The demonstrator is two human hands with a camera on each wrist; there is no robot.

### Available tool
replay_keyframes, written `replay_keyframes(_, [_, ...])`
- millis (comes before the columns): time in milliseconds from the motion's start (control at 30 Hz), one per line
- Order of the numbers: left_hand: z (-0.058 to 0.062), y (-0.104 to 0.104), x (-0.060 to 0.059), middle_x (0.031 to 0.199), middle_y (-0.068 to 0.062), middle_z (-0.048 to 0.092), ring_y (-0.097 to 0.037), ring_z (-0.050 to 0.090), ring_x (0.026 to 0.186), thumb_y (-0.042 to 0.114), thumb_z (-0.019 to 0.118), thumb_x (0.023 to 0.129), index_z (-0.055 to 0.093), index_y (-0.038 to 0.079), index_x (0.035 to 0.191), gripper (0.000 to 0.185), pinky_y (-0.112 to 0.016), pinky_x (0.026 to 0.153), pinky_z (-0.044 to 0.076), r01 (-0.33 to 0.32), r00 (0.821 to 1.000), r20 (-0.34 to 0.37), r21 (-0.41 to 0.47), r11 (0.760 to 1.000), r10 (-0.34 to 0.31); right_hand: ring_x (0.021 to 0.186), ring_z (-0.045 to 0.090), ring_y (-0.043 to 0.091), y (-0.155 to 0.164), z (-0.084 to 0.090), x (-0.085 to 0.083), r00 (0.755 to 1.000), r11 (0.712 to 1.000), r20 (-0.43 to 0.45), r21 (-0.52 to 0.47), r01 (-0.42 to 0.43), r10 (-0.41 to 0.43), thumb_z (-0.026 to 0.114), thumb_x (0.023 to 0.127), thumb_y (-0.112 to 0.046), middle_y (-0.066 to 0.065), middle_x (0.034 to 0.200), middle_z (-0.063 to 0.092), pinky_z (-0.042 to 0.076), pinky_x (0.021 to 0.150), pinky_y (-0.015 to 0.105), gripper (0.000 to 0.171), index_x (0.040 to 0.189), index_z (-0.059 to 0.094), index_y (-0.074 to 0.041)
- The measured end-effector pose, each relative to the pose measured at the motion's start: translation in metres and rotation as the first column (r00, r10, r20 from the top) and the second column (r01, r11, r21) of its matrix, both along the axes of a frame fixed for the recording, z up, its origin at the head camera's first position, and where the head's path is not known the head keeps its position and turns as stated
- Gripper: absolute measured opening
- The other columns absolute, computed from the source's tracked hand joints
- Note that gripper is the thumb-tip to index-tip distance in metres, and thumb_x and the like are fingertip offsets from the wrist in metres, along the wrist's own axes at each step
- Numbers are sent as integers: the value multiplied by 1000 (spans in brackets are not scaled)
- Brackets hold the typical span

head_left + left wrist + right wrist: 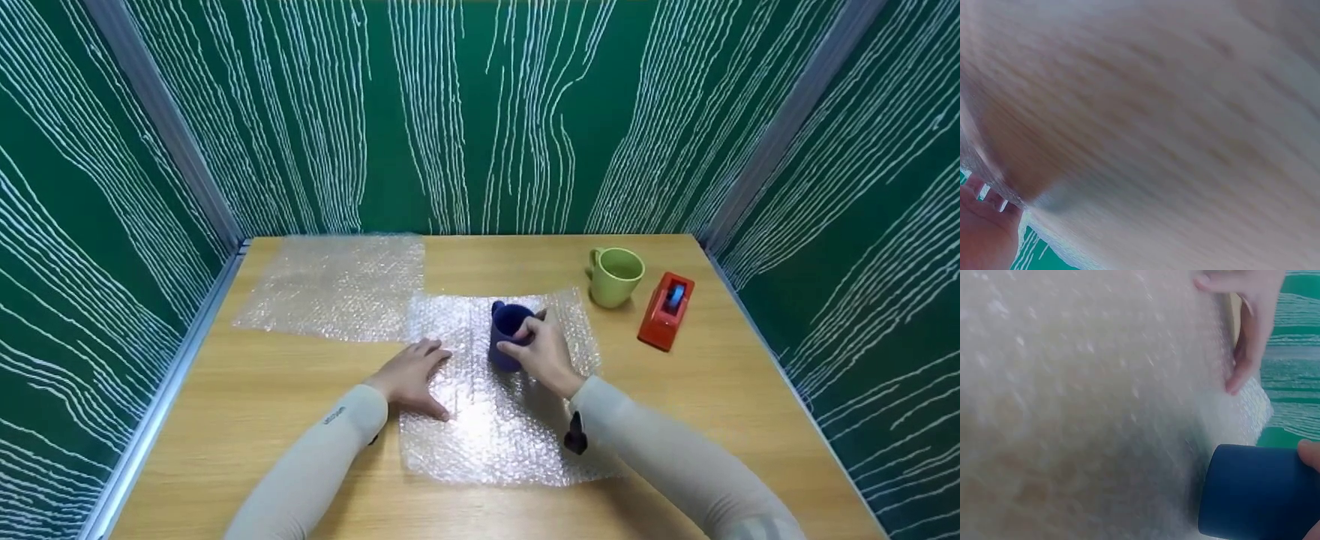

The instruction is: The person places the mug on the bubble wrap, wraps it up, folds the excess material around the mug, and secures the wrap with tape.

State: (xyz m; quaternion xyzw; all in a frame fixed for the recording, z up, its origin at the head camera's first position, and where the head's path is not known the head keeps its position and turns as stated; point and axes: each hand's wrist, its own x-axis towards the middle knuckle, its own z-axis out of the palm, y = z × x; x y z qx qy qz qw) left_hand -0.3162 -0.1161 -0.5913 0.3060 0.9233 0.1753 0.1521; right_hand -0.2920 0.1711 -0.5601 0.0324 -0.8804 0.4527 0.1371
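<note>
A dark blue mug [501, 349] stands upright on a sheet of bubble wrap [480, 442], its handle towards the back. My right hand [551, 354] pinches the mug's rim from the right. The mug's smooth side [1258, 492] shows in the right wrist view, with a bit of the thumb at the frame's edge. My left hand [412, 379] rests at the sheet's left edge, thumb and fingers spread apart. In the left wrist view only part of the left hand [985, 236] appears in the lower left corner; blurred tabletop fills most of it.
Another bubble wrap sheet [337, 285] lies flat at the back left of the wooden table [247, 420]. A green mug [616, 279] stands at the back right, beside a red tape dispenser [664, 315]. Green walls with white lines [420, 112] enclose the back and sides.
</note>
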Motion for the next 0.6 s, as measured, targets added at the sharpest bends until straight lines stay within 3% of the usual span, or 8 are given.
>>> replay_keyframes(367, [-1, -1, 0, 175, -17, 34, -47, 27, 164, 64, 97, 68, 43, 16, 166, 121, -58, 135, 27, 4, 1000, 8, 23, 1000, -4, 106, 56, 34, -4, -7, 8, 999, 999, -52, 53, -12, 15, 99, 74, -14, 15, 109, 52, 52, 99, 50, 38, 74, 61, -9])
replay_keyframes(600, [0, -1, 0, 175, -17, 34, -45, 27, 164, 63, 97, 67, 44, 17, 166, 122, -56, 135, 26, 6, 1000, 1, 24, 1000, -6, 102, 57, 32, -1, -4, 7, 1000, 997, 8, 80, -3, 3, 100, 73, -20, 12, 109, 51, 54, 94, 48, 44, 81, 58, -10])
